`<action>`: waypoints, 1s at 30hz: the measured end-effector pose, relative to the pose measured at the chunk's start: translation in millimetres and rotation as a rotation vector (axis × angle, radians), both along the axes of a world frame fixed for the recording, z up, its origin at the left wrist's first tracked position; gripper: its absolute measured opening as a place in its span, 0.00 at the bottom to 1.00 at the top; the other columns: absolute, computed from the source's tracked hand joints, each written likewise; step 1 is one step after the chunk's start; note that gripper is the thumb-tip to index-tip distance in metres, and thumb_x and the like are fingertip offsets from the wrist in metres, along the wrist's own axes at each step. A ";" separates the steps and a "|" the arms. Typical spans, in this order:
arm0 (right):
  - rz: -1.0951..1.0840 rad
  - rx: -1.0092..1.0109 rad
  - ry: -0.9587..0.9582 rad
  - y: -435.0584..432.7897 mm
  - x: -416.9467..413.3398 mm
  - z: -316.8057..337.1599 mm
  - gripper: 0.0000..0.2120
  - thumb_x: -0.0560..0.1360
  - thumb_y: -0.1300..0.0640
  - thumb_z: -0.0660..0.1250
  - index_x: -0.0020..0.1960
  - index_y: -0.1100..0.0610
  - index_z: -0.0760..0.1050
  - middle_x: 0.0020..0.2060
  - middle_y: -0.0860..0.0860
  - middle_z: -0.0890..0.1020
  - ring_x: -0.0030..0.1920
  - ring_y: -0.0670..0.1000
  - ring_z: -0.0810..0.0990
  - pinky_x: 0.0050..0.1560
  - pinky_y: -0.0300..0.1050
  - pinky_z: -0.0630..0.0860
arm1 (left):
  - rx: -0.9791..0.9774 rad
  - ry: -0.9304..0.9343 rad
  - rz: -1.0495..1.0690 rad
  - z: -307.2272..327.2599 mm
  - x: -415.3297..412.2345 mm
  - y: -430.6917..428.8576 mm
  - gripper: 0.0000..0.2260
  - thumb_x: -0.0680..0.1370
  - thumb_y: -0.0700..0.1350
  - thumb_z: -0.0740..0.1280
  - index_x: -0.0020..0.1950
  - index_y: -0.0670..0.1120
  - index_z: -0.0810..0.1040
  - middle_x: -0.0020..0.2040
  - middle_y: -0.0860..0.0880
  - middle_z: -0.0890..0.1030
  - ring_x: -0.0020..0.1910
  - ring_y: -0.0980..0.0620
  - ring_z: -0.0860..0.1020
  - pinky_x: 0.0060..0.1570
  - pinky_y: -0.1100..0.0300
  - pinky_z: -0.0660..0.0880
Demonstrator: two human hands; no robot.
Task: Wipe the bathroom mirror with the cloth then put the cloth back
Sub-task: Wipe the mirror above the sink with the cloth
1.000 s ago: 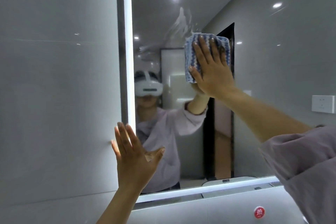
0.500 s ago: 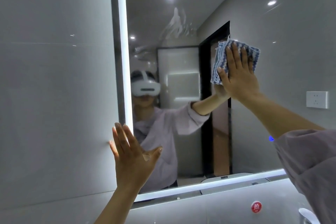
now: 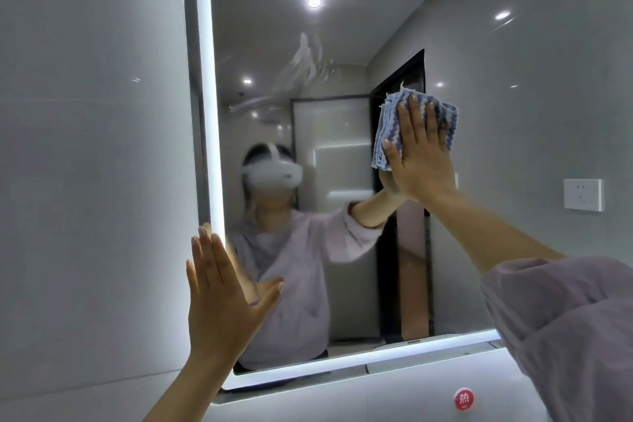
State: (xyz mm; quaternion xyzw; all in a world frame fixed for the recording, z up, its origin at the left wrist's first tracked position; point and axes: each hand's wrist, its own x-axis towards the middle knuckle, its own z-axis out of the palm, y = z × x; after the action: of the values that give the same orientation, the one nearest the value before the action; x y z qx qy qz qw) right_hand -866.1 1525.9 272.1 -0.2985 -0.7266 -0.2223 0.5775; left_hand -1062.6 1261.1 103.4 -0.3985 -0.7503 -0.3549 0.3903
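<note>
Grey tiles (image 3: 85, 147) surround the lit mirror (image 3: 342, 44); the right hand (image 3: 419, 164) presses the blue cloth (image 3: 388, 120) against it with straight fingers, the left hand (image 3: 222, 298) spread flat on its edge.

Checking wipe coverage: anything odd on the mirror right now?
Yes: whitish smear streaks on the upper mirror, up-left of the cloth under the right hand. They look like unwiped residue. Nothing else stands out.

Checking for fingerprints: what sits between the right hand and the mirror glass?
A folded blue-and-white striped cloth; the right hand presses it against the light-edged mirror, in the head view.
</note>
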 end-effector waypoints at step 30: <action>0.083 -0.066 0.110 -35.6 -23.1 1.1 0.32 0.80 0.40 0.44 0.79 0.53 0.42 0.79 0.54 0.45 0.78 0.57 0.40 0.76 0.57 0.36 | 0.064 0.128 0.136 51.6 -11.3 32.6 0.48 0.73 0.73 0.49 0.77 0.38 0.42 0.79 0.41 0.42 0.78 0.44 0.42 0.76 0.51 0.44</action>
State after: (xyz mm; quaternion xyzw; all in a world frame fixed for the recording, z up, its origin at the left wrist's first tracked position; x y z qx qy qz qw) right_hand -889.2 1490.3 273.2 -0.2985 -0.7127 -0.1574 0.6150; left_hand -1073.9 1293.7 155.0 -0.3558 -0.7373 -0.3255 0.4731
